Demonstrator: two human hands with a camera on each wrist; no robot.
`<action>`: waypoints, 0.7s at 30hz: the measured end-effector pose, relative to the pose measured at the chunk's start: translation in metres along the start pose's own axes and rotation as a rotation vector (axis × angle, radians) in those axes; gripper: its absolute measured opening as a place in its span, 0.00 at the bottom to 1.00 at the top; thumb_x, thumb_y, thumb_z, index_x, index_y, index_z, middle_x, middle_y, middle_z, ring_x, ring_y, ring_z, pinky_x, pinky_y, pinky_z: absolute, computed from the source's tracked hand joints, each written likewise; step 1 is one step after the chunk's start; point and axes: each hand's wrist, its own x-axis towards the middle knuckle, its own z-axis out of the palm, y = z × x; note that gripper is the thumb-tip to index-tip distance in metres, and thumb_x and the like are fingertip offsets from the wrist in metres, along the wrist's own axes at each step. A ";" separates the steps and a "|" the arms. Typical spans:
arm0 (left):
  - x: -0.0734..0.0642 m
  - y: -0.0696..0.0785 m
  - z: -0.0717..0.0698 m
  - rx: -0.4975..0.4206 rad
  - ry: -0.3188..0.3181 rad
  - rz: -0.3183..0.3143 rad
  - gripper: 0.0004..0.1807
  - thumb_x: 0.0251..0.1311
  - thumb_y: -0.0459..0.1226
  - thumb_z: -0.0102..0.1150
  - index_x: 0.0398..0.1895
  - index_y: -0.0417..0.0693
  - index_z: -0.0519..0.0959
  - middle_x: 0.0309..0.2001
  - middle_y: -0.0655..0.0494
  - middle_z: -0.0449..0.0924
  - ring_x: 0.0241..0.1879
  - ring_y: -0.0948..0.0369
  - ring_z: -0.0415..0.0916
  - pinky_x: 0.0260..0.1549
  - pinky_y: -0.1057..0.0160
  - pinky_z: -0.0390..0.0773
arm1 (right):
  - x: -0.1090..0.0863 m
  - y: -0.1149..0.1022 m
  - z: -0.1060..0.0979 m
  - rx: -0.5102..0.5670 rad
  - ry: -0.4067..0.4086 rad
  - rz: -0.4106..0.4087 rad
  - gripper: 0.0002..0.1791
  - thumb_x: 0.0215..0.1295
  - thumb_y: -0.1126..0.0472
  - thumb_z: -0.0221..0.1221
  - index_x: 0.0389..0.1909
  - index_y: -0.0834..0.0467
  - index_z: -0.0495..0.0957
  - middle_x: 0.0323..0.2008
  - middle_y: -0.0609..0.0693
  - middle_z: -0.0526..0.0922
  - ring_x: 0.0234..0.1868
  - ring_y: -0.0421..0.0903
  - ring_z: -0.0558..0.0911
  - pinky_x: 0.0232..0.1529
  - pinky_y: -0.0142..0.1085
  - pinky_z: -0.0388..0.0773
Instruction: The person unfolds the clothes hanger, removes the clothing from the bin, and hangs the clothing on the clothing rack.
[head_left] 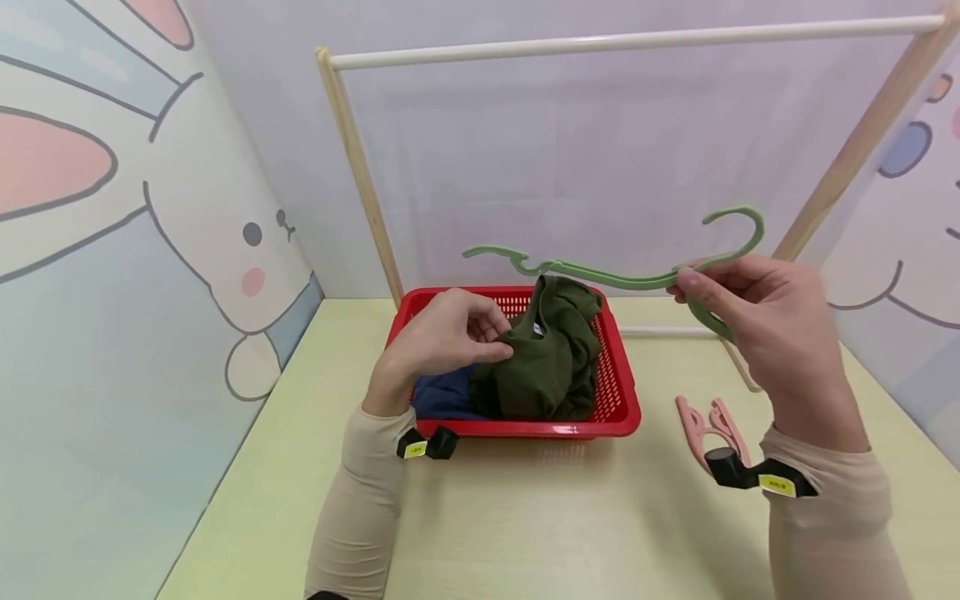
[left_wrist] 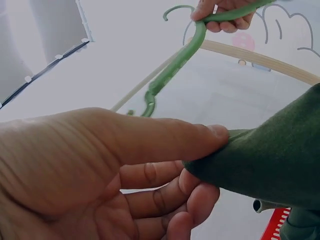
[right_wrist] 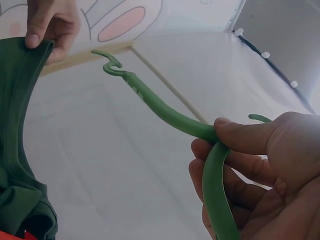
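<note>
Green hanger (head_left: 607, 276), gripped by the right hand (head_left: 783, 329), stretches lengthwise leftward; left hand (head_left: 446, 337) pinches garment (head_left: 536, 375).

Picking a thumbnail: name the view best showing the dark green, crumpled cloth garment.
Head view: the dark green, crumpled cloth garment is uncropped there. The left wrist view shows its pinched edge, cropped at right; the right wrist view, one side, cropped at left.

The head view is bright, with soft shadows on the table (head_left: 540, 525) toward its right edge. Print on the yellow labels (head_left: 776, 485) is blurred. Both wrist views are dimmer; in the left, the left hand (left_wrist: 100, 167) looks shaded and glare streaks the grey surface (left_wrist: 37, 40).
</note>
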 end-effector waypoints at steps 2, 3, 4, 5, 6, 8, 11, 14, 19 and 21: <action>0.001 0.001 0.001 -0.003 -0.003 0.017 0.06 0.66 0.33 0.80 0.40 0.46 0.89 0.36 0.56 0.88 0.38 0.57 0.83 0.42 0.60 0.86 | 0.001 -0.003 0.005 -0.042 0.004 -0.009 0.13 0.73 0.63 0.74 0.52 0.68 0.90 0.38 0.52 0.94 0.41 0.45 0.88 0.44 0.26 0.82; 0.001 0.001 0.002 -0.005 -0.005 0.027 0.06 0.66 0.33 0.80 0.41 0.46 0.89 0.36 0.56 0.88 0.38 0.57 0.83 0.42 0.60 0.86 | 0.002 -0.005 0.008 -0.055 0.005 -0.011 0.14 0.74 0.62 0.74 0.52 0.68 0.91 0.39 0.52 0.94 0.42 0.45 0.88 0.44 0.26 0.83; 0.001 0.002 0.002 -0.008 -0.007 0.036 0.06 0.66 0.33 0.79 0.41 0.46 0.89 0.37 0.56 0.88 0.38 0.57 0.83 0.42 0.60 0.86 | 0.003 -0.007 0.011 -0.068 0.005 -0.014 0.14 0.74 0.61 0.74 0.52 0.67 0.91 0.39 0.52 0.94 0.42 0.45 0.88 0.45 0.26 0.83; 0.001 0.002 0.002 -0.009 -0.009 0.047 0.05 0.67 0.33 0.79 0.41 0.46 0.90 0.37 0.56 0.88 0.38 0.57 0.83 0.42 0.60 0.86 | 0.005 -0.009 0.015 -0.069 0.005 -0.018 0.14 0.74 0.60 0.74 0.52 0.66 0.91 0.39 0.52 0.94 0.42 0.45 0.89 0.46 0.26 0.83; 0.001 0.003 0.002 -0.009 -0.012 0.058 0.05 0.67 0.33 0.79 0.41 0.46 0.90 0.37 0.56 0.88 0.38 0.57 0.83 0.42 0.60 0.86 | 0.007 -0.012 0.018 -0.069 0.004 -0.024 0.14 0.74 0.59 0.74 0.52 0.66 0.91 0.39 0.52 0.94 0.42 0.45 0.89 0.46 0.27 0.83; 0.000 0.004 0.002 -0.011 -0.019 0.077 0.05 0.67 0.32 0.79 0.41 0.46 0.90 0.36 0.57 0.88 0.38 0.57 0.83 0.42 0.60 0.87 | 0.012 -0.018 0.027 -0.052 -0.004 -0.034 0.15 0.75 0.58 0.74 0.52 0.65 0.91 0.40 0.53 0.94 0.44 0.47 0.89 0.47 0.28 0.83; -0.002 0.005 0.000 -0.002 -0.032 0.102 0.04 0.67 0.32 0.78 0.41 0.47 0.91 0.36 0.57 0.87 0.37 0.58 0.83 0.42 0.59 0.87 | 0.021 -0.027 0.042 -0.055 -0.011 -0.061 0.14 0.76 0.56 0.73 0.52 0.63 0.92 0.40 0.51 0.94 0.45 0.48 0.89 0.49 0.29 0.82; -0.003 0.005 -0.001 0.005 -0.044 0.120 0.04 0.67 0.32 0.78 0.41 0.48 0.92 0.35 0.58 0.86 0.37 0.57 0.82 0.42 0.59 0.87 | 0.030 -0.037 0.059 -0.054 -0.017 -0.084 0.14 0.77 0.54 0.72 0.52 0.60 0.93 0.39 0.49 0.94 0.46 0.48 0.89 0.49 0.31 0.81; -0.004 0.005 -0.001 0.007 -0.066 0.147 0.04 0.66 0.32 0.79 0.40 0.49 0.92 0.35 0.60 0.87 0.36 0.58 0.82 0.43 0.59 0.88 | 0.041 -0.051 0.086 0.083 -0.031 -0.114 0.11 0.77 0.58 0.72 0.50 0.62 0.92 0.38 0.53 0.93 0.45 0.51 0.89 0.51 0.35 0.81; -0.004 0.004 0.000 0.007 -0.074 0.155 0.05 0.65 0.33 0.80 0.40 0.50 0.92 0.35 0.61 0.88 0.37 0.58 0.82 0.43 0.59 0.88 | 0.045 -0.054 0.097 0.154 -0.041 -0.129 0.10 0.77 0.60 0.71 0.49 0.64 0.92 0.37 0.55 0.93 0.44 0.52 0.89 0.52 0.37 0.80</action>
